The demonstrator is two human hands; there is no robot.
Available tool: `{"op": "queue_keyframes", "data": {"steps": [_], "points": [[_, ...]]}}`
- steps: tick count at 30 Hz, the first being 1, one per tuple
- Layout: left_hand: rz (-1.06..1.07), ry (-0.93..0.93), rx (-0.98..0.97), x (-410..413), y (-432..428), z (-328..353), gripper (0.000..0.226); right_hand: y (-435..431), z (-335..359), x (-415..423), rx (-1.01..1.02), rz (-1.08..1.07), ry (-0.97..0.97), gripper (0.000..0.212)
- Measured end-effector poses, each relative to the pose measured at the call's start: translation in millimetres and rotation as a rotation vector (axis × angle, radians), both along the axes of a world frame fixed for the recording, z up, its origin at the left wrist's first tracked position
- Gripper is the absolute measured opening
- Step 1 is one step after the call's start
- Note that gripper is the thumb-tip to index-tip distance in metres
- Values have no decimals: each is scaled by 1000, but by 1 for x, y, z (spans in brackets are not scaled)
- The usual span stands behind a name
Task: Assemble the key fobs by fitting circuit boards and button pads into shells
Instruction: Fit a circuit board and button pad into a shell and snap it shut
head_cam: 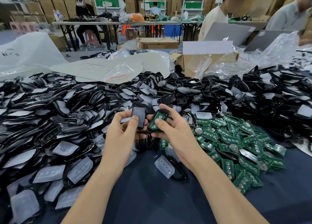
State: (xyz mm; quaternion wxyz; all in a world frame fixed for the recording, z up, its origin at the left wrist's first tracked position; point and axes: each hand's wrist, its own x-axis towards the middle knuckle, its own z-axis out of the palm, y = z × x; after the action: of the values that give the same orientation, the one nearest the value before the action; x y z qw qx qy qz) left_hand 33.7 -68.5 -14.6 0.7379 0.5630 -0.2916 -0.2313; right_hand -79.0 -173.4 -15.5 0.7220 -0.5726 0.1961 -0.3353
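My left hand [121, 131] pinches a dark grey button pad [138, 115] between thumb and fingers, held upright. Right beside it, my right hand [170, 126] grips a black shell [163, 113] with a green circuit board [156, 120] lying inside; my thumb presses on the board. The pad and the shell nearly touch above the dark blue table cloth [152, 198]. A translucent button pad [164, 166] lies on the cloth below my right hand, over a black shell ring [181, 174].
A heap of black shells and translucent pads [50, 122] fills the left and far side. Green circuit boards [236, 147] are piled at the right. Plastic bags [104, 70] and a cardboard box [202, 61] lie behind. Two people stand at the far right.
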Motion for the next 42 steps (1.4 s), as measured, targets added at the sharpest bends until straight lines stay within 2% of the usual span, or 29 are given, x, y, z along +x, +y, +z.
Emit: {"op": "queue_keyframes", "data": {"steps": [8, 14, 25, 32, 42], "points": [[157, -442, 150, -6, -2, -8, 19, 2, 0, -2, -33, 26, 25, 27], [210, -617, 194, -5, 0, -12, 13, 3, -3, 0, -45, 20, 50, 26], [268, -707, 264, -9, 2, -9, 19, 5, -2, -2, -28, 40, 52, 27], [271, -730, 305, -14, 2, -10, 7, 6, -1, -3, -56, 53, 70, 25], [295, -867, 365, -15, 5, -8, 9, 3, -5, -3, -39, 135, 69, 22]]}}
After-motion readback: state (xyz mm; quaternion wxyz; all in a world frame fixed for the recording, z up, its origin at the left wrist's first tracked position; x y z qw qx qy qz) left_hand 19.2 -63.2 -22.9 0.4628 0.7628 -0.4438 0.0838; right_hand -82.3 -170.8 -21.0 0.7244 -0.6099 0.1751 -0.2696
